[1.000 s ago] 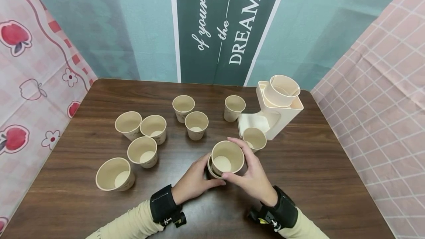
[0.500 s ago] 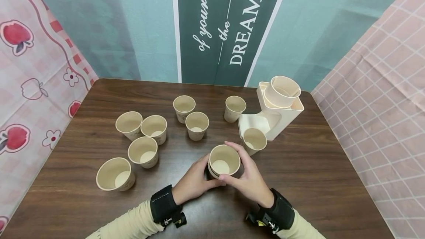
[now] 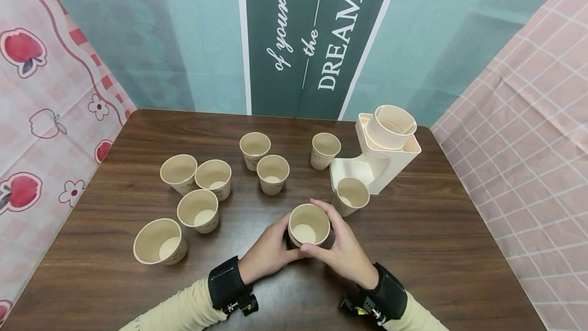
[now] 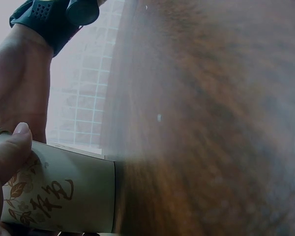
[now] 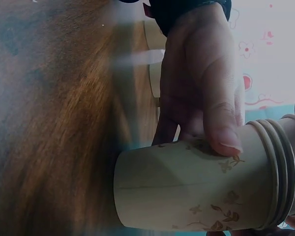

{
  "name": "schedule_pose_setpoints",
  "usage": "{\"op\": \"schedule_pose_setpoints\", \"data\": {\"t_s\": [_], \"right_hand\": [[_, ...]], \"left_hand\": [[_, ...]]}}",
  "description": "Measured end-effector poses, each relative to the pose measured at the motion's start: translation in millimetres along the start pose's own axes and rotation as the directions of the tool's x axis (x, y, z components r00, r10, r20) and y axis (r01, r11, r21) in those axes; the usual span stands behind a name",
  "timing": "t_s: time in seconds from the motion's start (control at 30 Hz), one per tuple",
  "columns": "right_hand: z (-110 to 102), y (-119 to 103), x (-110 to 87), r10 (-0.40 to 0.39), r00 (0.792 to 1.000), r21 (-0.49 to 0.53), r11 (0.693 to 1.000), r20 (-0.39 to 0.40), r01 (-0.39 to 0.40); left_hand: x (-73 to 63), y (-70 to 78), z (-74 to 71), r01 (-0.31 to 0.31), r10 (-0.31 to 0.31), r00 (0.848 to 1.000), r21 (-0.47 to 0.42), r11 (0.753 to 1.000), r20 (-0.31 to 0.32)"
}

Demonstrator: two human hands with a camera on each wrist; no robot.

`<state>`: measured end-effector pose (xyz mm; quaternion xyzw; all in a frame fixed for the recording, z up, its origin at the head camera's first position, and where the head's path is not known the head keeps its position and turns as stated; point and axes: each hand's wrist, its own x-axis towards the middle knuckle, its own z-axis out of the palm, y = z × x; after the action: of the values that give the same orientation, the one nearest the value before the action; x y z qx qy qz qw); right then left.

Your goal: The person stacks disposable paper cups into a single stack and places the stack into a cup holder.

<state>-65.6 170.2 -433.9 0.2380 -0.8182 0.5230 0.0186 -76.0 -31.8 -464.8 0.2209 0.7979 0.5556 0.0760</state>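
Note:
A nested stack of beige paper cups (image 3: 305, 232) stands upright on the brown table, between both hands. My left hand (image 3: 270, 250) holds its left side, fingers curled round the lower cup (image 5: 187, 184). Near the rim, my right hand (image 3: 343, 253) grips the top cup, thumb at the near side and fingers at the far side. Several rims (image 5: 276, 169) lie close together in the right wrist view. Brown leaf prints mark the cup wall (image 4: 73, 191) in the left wrist view. Fingers hide part of the stack.
Single cups stand left, such as the nearest one (image 3: 161, 241), and a pair at the back (image 3: 254, 144). A cream stand (image 3: 390, 167) bears a round holder (image 3: 388, 129) at the back right. One cup (image 3: 351, 198) sits before it, another cup (image 3: 325, 151) beside it.
My right hand has moved down and slightly left, and the top cup has sunk deeper into the stack. My left hand has stayed in place.

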Motion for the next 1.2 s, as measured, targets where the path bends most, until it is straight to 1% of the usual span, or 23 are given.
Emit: {"op": "schedule_pose_setpoints", "data": {"t_s": [0.33,0.63,0.93,1.2], "right_hand": [[0.4,4.3,-2.6,0.038,0.999,-0.013,0.999,0.031,-0.038],[-0.1,4.5,-2.3,0.05,0.998,-0.024,0.999,0.046,-0.049],[-1.2,4.0,-2.2,0.044,0.997,-0.019,0.999,0.066,-0.043],[-3.4,3.6,-1.1,0.033,0.996,-0.045,0.999,0.088,-0.029]], "left_hand": [[-0.9,-1.5,1.4,-0.01,0.01,1.0,-0.003,1.0,-0.005],[-1.1,-1.9,1.7,-0.015,0.015,1.0,-0.002,1.0,-0.006],[-0.9,-2.7,2.2,-0.02,0.02,1.0,0.005,1.0,-0.008],[-0.6,-2.3,2.1,-0.034,0.034,0.999,0.002,0.999,-0.009]]}}
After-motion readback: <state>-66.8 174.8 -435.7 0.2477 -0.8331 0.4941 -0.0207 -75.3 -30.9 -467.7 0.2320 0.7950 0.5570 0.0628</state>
